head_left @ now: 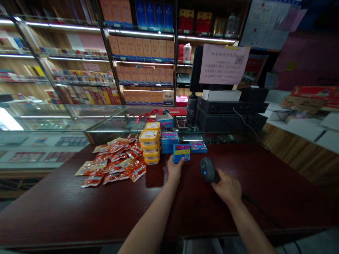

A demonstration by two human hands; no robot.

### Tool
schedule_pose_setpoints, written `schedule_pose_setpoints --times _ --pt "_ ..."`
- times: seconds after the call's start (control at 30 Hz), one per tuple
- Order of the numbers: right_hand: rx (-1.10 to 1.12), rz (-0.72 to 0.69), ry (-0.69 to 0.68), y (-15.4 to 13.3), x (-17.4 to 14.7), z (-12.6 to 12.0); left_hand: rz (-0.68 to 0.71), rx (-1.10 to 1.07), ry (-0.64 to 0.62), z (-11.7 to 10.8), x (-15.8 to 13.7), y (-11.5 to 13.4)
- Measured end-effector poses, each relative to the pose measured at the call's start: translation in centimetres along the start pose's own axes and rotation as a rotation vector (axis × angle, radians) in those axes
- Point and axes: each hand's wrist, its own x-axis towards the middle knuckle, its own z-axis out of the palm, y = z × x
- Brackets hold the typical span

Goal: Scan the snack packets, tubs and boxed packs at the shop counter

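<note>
My left hand (174, 168) is closed on a small blue box (182, 153) with pink lettering and a yellow band, held up off the counter with a barcode at its lower right. In my right hand (229, 187) is a black barcode scanner (207, 170) with a blue light, its head turned toward the box. Behind the held box rises a stack of similar blue boxes (169, 141). More of them lie flat (198, 146) to the right. Left of that stack stand yellow-lidded tubs (149, 143), piled up. A heap of orange snack packets (116, 162) spreads farther left.
The dark wooden counter (79, 215) has a glass display case (106, 120) behind it. A monitor with a pink paper sign (224, 65) stands over black machines (233, 116) at the back right. The scanner's cable (265, 215) trails across the right side. Shelves of boxed goods (143, 49) line the wall.
</note>
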Motion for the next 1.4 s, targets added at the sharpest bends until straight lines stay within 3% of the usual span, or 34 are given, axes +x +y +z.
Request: schedule_pose_setpoints --times 0.23,0.37,0.5,0.63,0.73,0.83,1.03,1.4 --pt "0.018 -0.083 0.119 1.0 -0.7 1.3 0.381 0.387 -0.021 0.8 0.3 3.9" --pt "0.044 -0.090 0.117 1.1 -0.6 1.2 0.692 0.757 -0.021 1.4 2.9 7.8" --pt "0.060 -0.083 0.119 1.1 -0.5 1.1 0.829 1.194 -0.065 1.7 6.4 10.4" --pt "0.058 -0.051 0.072 1.0 -0.5 0.9 0.861 1.555 -0.208 1.7 8.1 10.5" --pt "0.084 -0.053 0.064 1.0 -0.5 0.9 0.804 1.685 -0.276 1.5 7.7 9.3" --pt "0.084 -0.065 0.073 1.0 -0.5 1.1 0.787 1.694 -0.263 1.0 6.4 7.6" --pt "0.057 -0.046 0.030 0.9 -0.5 1.0 0.881 1.691 -0.343 0.1 5.0 4.9" --pt "0.028 -0.034 -0.005 0.6 -0.5 0.7 0.724 1.767 -0.232 1.0 6.9 5.2"
